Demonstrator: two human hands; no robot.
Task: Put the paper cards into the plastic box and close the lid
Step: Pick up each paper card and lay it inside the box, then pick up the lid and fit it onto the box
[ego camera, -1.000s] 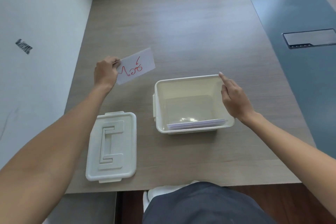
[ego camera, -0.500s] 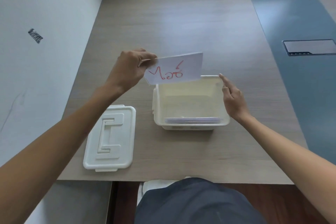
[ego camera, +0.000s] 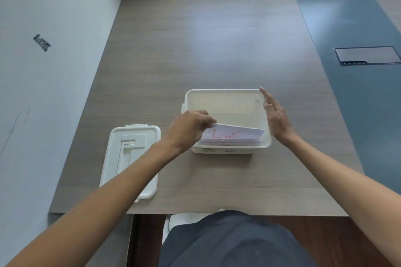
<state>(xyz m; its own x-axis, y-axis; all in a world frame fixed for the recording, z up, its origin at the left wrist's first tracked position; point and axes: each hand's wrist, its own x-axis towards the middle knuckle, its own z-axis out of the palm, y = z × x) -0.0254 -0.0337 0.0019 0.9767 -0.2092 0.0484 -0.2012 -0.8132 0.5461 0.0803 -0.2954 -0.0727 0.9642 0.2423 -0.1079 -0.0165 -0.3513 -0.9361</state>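
Observation:
A white plastic box (ego camera: 225, 93) stands open in the middle of the wooden table. My left hand (ego camera: 188, 129) pinches a white paper card (ego camera: 236, 133) with red writing by its left end, inside the box near the front wall. The card lies tilted on a stack of other cards (ego camera: 232, 142) in the box. My right hand (ego camera: 275, 116) rests against the box's right rim with fingers stretched out, holding nothing. The box's white lid (ego camera: 134, 147) lies flat on the table to the left, partly hidden by my left forearm.
A white wall (ego camera: 47, 71) runs along the table's left edge. A dark panel (ego camera: 366, 55) is set into the blue strip at the right. The table's front edge (ego camera: 217, 214) is near my body.
My left hand has carried the card from the left of the box, over its rim and down inside onto the stack. My right hand stayed at the right rim.

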